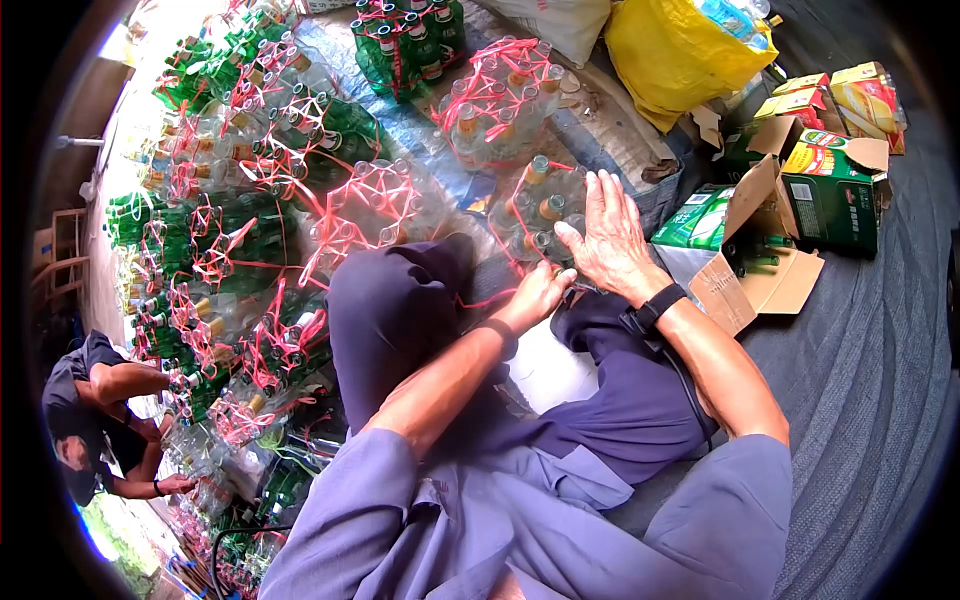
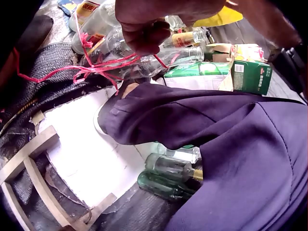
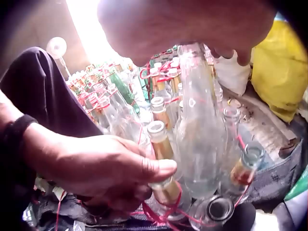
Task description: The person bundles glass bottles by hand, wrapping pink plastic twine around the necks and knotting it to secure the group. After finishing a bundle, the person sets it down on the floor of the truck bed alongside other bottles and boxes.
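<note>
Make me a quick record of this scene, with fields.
Left hand: fingers curled, holding red string
Right hand: fingers straight, at the clear bottles
Head view, left: many string-tied bottles; another person at the edge
Head view, right: open green carton
Head view, top: yellow bag

The sheet-covered floor carries tied bottle bundles from left to middle, cardboard boxes right, and a yellow bag far right.
</note>
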Demonstrator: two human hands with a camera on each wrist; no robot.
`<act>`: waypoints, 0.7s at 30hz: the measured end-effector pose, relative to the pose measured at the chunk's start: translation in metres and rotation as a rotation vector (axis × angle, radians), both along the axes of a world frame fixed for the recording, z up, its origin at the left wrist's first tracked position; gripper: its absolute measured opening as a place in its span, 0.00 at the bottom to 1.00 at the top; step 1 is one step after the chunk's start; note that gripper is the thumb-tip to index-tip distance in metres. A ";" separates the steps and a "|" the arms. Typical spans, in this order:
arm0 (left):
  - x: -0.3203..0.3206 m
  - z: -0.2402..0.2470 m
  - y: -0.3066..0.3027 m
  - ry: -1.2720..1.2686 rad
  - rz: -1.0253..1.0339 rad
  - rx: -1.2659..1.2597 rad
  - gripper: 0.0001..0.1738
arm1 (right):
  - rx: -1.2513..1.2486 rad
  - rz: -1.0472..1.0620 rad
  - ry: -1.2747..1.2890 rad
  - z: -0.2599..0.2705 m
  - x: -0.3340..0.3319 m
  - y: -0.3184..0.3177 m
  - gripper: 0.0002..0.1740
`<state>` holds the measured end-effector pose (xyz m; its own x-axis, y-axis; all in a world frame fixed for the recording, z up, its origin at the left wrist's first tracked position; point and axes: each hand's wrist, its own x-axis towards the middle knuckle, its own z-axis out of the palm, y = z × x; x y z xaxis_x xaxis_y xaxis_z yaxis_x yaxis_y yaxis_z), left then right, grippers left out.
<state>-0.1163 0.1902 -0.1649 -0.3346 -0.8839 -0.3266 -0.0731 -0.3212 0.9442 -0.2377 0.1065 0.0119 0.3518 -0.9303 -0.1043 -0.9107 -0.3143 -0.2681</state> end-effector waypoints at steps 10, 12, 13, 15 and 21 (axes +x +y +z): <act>0.012 0.042 -0.014 -0.103 -0.103 0.060 0.30 | 0.184 -0.003 0.169 -0.060 -0.001 0.015 0.54; 0.011 0.039 -0.014 -0.131 -0.109 0.049 0.29 | 0.179 0.000 0.209 -0.065 -0.001 0.013 0.55; 0.010 0.039 -0.015 -0.155 -0.112 0.028 0.28 | 0.181 0.002 0.212 -0.067 -0.001 0.014 0.55; 0.011 0.042 -0.014 -0.106 -0.101 0.030 0.28 | 0.152 -0.008 0.203 -0.071 0.000 0.015 0.55; 0.011 0.033 -0.015 -0.082 -0.078 0.001 0.29 | 0.310 -0.080 0.302 -0.063 0.011 0.010 0.55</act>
